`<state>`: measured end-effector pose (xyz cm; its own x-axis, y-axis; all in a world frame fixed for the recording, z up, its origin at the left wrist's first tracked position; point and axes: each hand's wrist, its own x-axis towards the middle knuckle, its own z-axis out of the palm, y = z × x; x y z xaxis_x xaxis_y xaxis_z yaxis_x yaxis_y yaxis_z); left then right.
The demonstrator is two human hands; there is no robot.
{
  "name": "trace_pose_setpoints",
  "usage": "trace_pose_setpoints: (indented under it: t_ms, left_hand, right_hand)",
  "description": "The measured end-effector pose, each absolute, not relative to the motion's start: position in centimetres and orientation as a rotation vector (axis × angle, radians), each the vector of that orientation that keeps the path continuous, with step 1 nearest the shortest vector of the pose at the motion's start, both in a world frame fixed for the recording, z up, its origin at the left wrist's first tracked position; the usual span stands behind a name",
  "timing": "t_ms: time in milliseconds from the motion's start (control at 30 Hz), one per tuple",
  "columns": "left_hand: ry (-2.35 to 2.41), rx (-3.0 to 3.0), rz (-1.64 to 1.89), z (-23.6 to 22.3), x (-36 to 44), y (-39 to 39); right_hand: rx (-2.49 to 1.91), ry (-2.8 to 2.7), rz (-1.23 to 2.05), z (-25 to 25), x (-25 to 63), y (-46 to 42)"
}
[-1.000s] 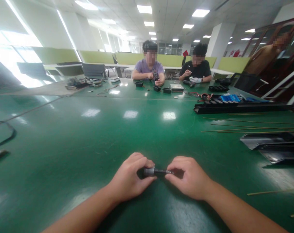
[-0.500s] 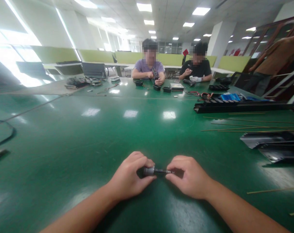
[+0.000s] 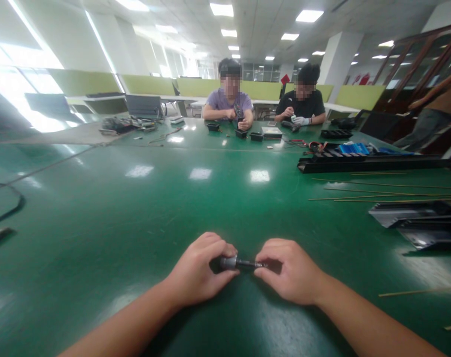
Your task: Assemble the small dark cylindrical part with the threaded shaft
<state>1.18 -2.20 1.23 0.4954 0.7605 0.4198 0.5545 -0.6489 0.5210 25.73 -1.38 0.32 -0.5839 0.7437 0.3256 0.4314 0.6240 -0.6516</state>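
Observation:
A short tool-like piece [image 3: 246, 263] lies level between my hands, just over or on the green tabletop. It has a thick grey-and-black cylinder at the left and a thin dark shaft running right; its exact kind does not show. My left hand [image 3: 199, 270] is closed around the cylinder, thumb below and fingers above. The tip of the shaft is pinched between thumb and index finger of my right hand [image 3: 290, 271]. My palm and fingers partly cover both ends.
The green table [image 3: 154, 198] stretches away ahead. Black metal channels [image 3: 429, 223] and thin rods [image 3: 377, 195] lie at the right, with a long black rail [image 3: 370, 163] beyond. Across the table sit two people [image 3: 228, 101] near small black boxes [image 3: 241, 134]. A cable loop [image 3: 19, 206] is at the left edge.
Both my hands and the piece stay almost in place. At the far right, a walking person has moved rightward, now partly out of frame.

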Motion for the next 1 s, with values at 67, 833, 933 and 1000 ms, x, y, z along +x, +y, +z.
trace_pose_setpoints:
  t_ms: [67,833,933,1000]
  left_hand:
    - [1.083,2.436,0.915,1.26,1.17,-2.17]
    - [1.125,2.404,0.867,0.88,0.70,-2.03]
    - [1.125,2.395,0.871,0.84,0.50,-1.94]
    - [1.126,2.397,0.879,0.91,0.39,-1.88]
  right_hand:
    - [-0.906,-2.271,0.696,0.33,25.76,-1.37]
    - [-0.918,-2.260,0.664,0.33,25.69,-1.44]
    - [-0.931,-2.253,0.655,0.32,25.72,-1.41]
    - [-0.937,-2.248,0.658,0.32,25.74,-1.38]
